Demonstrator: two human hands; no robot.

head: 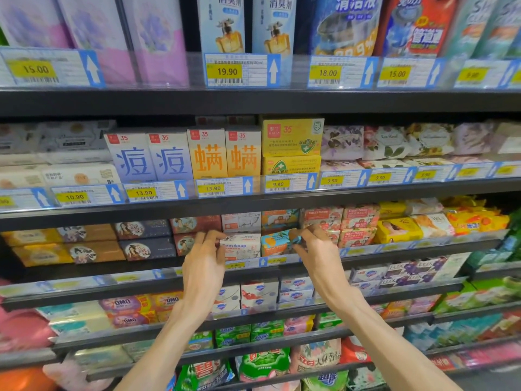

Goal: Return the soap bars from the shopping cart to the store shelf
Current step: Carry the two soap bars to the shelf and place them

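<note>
White soap bar (241, 246) pinched at its left end by left hand (203, 262), blue soap bar (277, 244) at its right end by right hand (315, 256), both on shelf (394, 251). Probably light, stiff cartons; best gripped by short ends.

Left hand (203, 261) hides white soap bar (243, 246) left end; lower price tags (235, 265) blurred, unreadable.
</note>
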